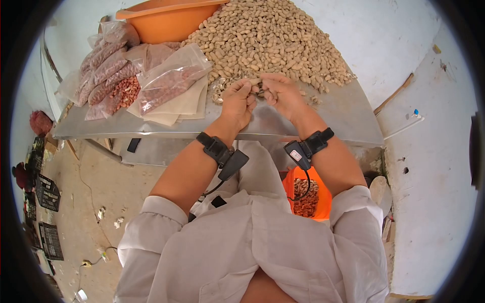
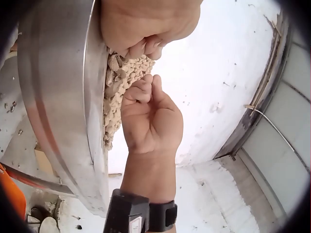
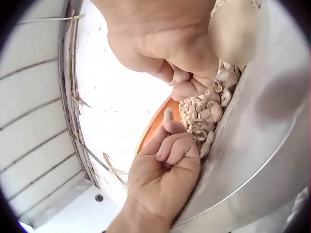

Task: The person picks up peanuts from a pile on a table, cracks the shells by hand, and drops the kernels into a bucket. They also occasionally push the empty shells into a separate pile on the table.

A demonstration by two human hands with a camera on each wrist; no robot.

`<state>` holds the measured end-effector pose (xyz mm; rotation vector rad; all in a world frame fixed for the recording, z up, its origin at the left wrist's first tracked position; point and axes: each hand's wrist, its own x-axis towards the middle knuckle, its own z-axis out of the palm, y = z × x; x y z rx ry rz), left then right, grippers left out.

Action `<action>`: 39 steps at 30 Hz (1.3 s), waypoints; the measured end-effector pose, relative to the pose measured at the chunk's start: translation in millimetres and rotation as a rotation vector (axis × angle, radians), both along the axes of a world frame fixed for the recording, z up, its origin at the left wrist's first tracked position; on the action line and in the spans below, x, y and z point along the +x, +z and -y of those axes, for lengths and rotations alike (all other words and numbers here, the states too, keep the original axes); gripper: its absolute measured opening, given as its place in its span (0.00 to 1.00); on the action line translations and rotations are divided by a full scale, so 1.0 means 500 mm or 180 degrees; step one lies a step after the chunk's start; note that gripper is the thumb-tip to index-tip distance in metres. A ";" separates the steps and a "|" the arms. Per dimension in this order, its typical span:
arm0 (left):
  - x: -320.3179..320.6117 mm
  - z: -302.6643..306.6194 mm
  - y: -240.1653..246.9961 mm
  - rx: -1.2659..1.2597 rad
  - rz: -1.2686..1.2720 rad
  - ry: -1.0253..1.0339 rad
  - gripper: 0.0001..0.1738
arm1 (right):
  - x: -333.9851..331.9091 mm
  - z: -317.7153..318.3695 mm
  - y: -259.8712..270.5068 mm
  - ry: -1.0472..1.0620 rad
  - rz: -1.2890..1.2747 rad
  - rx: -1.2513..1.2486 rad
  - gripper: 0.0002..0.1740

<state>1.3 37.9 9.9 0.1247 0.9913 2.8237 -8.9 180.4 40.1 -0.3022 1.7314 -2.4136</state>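
Note:
A big heap of unshelled peanuts (image 1: 268,35) covers the far part of a steel table (image 1: 343,116). My left hand (image 1: 247,92) and right hand (image 1: 269,91) meet at the heap's near edge, fingers curled. Together they pinch one peanut pod (image 1: 256,82) between their tips. In the left wrist view the right hand (image 2: 146,104) is bunched beside the peanuts (image 2: 116,92) at the table rim. In the right wrist view the left hand (image 3: 170,141) is curled next to the peanuts (image 3: 201,114). The pod itself is mostly hidden by fingers.
An orange basin (image 1: 166,20) stands behind the heap. Clear bags of red shelled kernels (image 1: 166,81) and more bags (image 1: 108,76) lie at the table's left. Broken shells (image 1: 220,90) lie by my left hand. An orange bucket (image 1: 309,194) sits below the table edge. White wall to the right.

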 end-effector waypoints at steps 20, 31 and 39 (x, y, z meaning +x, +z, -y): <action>-0.001 -0.029 -0.016 -0.1426 -0.0814 0.0347 0.09 | 0.005 0.009 -0.026 -0.0565 -0.0893 0.0593 0.07; -0.013 -0.031 -0.030 -0.1942 -0.0783 0.0571 0.07 | -0.005 0.023 -0.047 -0.0831 -0.0917 0.0530 0.06; -0.003 -0.017 -0.016 -0.1420 -0.0827 0.0156 0.08 | 0.001 0.020 -0.030 -0.0631 -0.0731 0.0395 0.06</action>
